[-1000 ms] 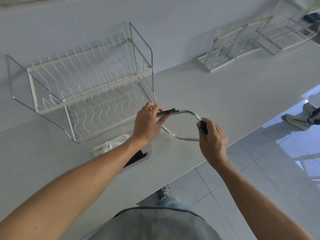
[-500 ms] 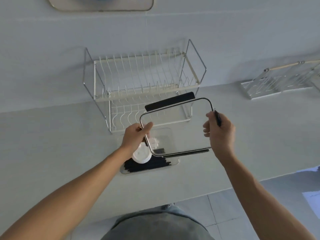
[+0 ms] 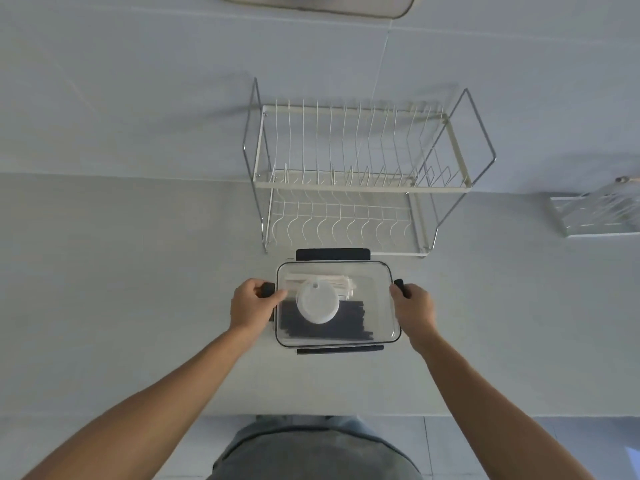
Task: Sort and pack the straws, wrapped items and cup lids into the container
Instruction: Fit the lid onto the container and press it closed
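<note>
A pale grey counter (image 3: 138, 306) runs along a plain wall, with a two-tier wire dish rack (image 3: 360, 174) standing against the wall and a smaller rack (image 3: 595, 216) cut off by the right edge. Just in front of the dish rack sits the clear container (image 3: 381, 306), its transparent lid (image 3: 377, 271) lying flat on top, framed by a dark rim. The left hand (image 3: 251, 304) is at the container's left short side, fingers curled around the black latch (image 3: 267, 290) there; the right hand (image 3: 414, 308) is at the right short side, fingers curled around the matching latch (image 3: 399, 285). Between the hands, seen through the lid, a white cup lid (image 3: 318, 304) rests over a row of black straws (image 3: 349, 323), with white wrapped items (image 3: 332, 282) along the far side. The long black latches at the far edge (image 3: 333, 254) and near edge (image 3: 339, 349) stick outward; whether the side latches are snapped down cannot be told. A rounded object at the top is cropped by the frame. Half a second earlier the lid was held tilted in the air above the container, gripped by both hands; it has now come down square on the container and the view has centred over it.
</note>
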